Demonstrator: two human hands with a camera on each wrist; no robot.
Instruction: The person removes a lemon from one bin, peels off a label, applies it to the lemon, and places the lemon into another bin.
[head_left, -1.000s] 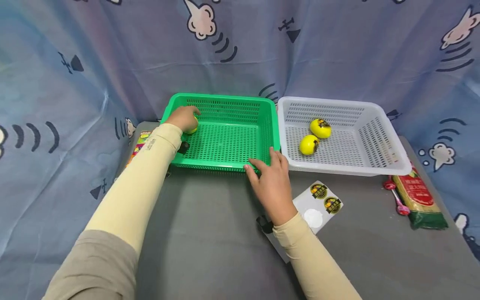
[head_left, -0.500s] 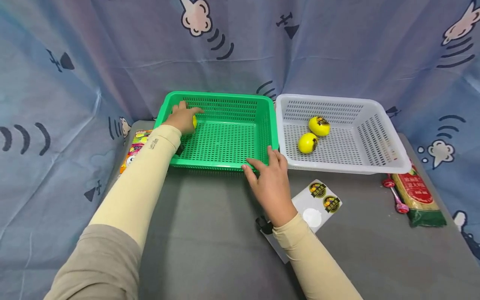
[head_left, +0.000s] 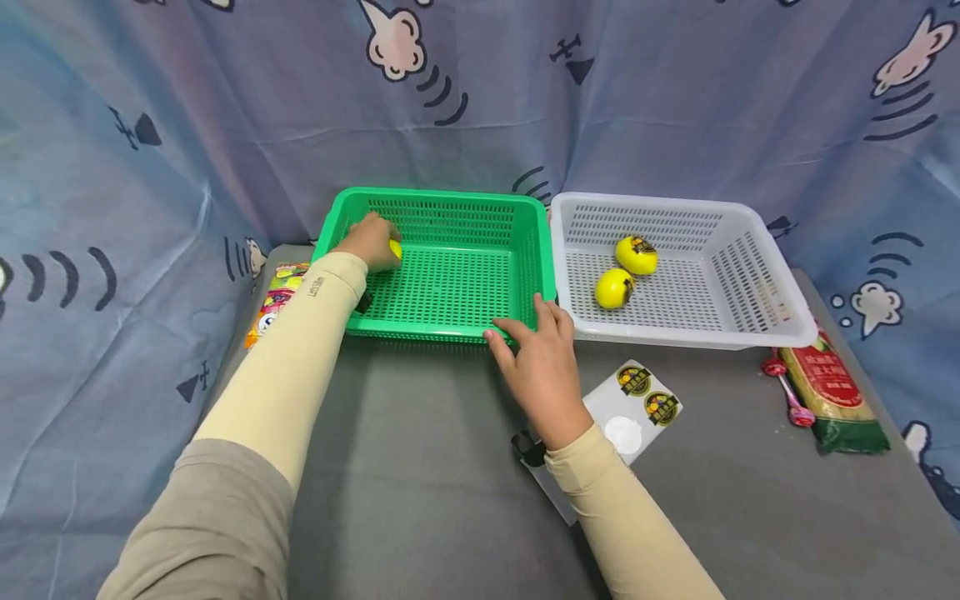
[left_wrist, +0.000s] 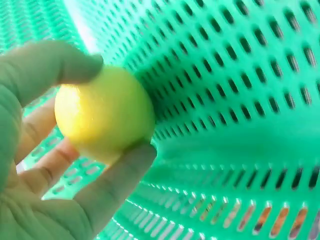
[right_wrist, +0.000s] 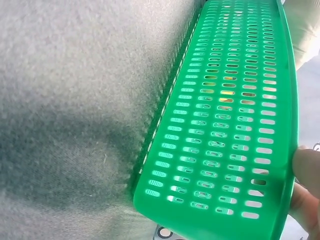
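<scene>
At the left end of the green basket [head_left: 465, 287], my left hand [head_left: 369, 242] reaches inside and holds a lemon [left_wrist: 107, 115] between thumb and fingers. The left wrist view shows the lemon close to the slotted wall; its underside is hidden. My right hand [head_left: 546, 375] rests at the basket's front right corner, fingers spread, thumb and fingertips touching the rim. In the right wrist view, the thumb [right_wrist: 307, 167] lies against that rim. Two lemons, one [head_left: 636, 255] behind the other [head_left: 613, 288], sit in the white basket [head_left: 697, 337]. Both carry dark round stickers.
Below the white basket lies a white sticker sheet [head_left: 611, 398], partly under the right forearm. A colourful snack packet [head_left: 279, 300] is left of the green basket. At far right are a pink lollipop [head_left: 787, 396] and a red, yellow and green packet [head_left: 836, 392]. A patterned curtain [head_left: 480, 108] hangs behind.
The left hand's fingers have closed further around the lemon, which has shifted slightly right within the green basket. My right hand stays at the rim. The lemons in the white basket have not moved.
</scene>
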